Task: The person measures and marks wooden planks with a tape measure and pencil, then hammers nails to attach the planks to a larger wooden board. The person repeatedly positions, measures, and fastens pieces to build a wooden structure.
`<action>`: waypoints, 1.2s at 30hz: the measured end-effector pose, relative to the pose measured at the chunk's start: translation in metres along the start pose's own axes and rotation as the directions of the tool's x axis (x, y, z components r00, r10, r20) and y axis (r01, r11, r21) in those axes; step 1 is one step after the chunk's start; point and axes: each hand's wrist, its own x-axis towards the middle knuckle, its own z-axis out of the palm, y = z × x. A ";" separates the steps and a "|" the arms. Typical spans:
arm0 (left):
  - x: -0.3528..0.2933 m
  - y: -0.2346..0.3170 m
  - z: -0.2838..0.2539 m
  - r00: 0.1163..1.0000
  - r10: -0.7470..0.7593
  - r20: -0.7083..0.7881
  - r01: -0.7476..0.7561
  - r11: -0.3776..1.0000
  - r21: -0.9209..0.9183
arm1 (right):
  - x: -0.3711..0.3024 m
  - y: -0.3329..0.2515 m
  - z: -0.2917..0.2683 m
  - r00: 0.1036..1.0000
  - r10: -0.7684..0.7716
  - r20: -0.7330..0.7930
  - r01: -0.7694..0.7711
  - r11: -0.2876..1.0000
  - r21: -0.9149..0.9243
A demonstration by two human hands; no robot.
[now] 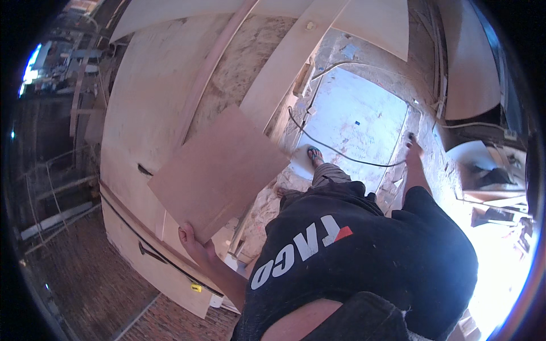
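Observation:
My left hand [196, 241] grips the near corner of a flat, brown rectangular wooden board [219, 173]. The thumb and fingers close on its edge, and the board is held over a bench of large pale wooden sheets [142, 102]. Out to the right, my right hand [414, 149] hangs low with its fingers closed. A small dark thing [410, 136] shows at the fingers, too small to name. A dark cable [341, 153] loops across from the bench side and reaches that hand; whether it is held there cannot be made out.
On the floor ahead lies a large whitish sheet [364, 108], with my sandalled foot [315, 154] at its near left. A long plank [284, 62] runs along the bench. A small yellow thing [197, 287] is at the bench's near edge. Curved panels [469, 62] stand at the right.

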 end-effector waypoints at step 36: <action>-0.088 -0.043 -0.030 0.950 0.002 -0.312 -0.032 0.995 -0.092 | -0.226 -0.037 0.371 0.263 -0.082 0.961 0.546 0.834 -0.079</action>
